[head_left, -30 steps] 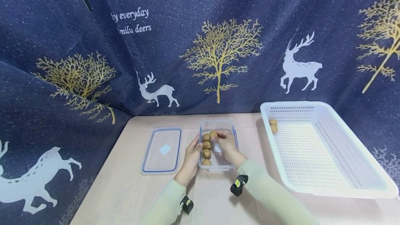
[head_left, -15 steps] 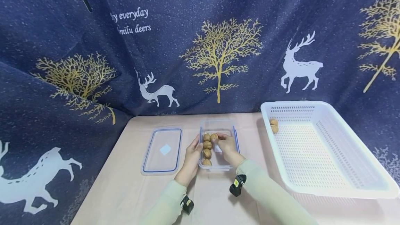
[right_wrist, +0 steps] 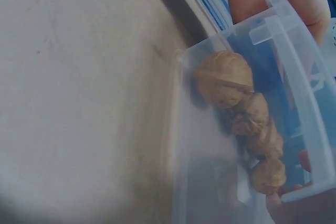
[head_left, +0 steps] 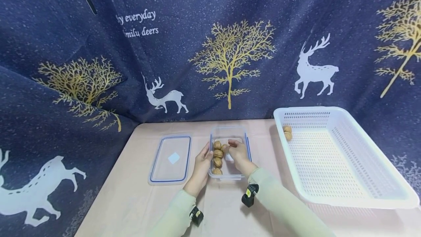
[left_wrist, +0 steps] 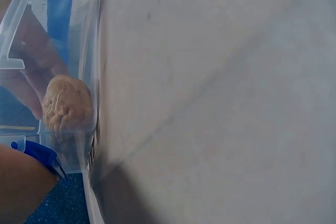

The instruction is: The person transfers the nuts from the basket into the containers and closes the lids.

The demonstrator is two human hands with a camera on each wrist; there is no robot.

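A clear plastic food container (head_left: 230,175) with blue side clips stands on the table. My left hand (head_left: 201,164) grips its left wall, thumb over the rim and fingers outside. Along that wall inside lie several walnuts (head_left: 217,153) in a row, seen larger as walnuts (right_wrist: 226,77) in the right wrist view. One more walnut (head_left: 225,147) lies to the right of the row's far end. Beside it my right hand (head_left: 239,153) is inside the container, its thumb at the walnut and the index finger spread away. In the left wrist view, a walnut (left_wrist: 67,103) shows through the container's end wall.
The container's lid (head_left: 169,160), with a blue seal and a pale diamond label, lies flat to the left. At the right stands a large white perforated basket (head_left: 329,164); two walnuts (head_left: 287,133) lie at its left wall. A dark blue patterned cloth (head_left: 230,65) hangs behind.
The right hand lowered the walnut beside the far end of the row, and its fingers have since spread from it. The left hand has stayed on the container.
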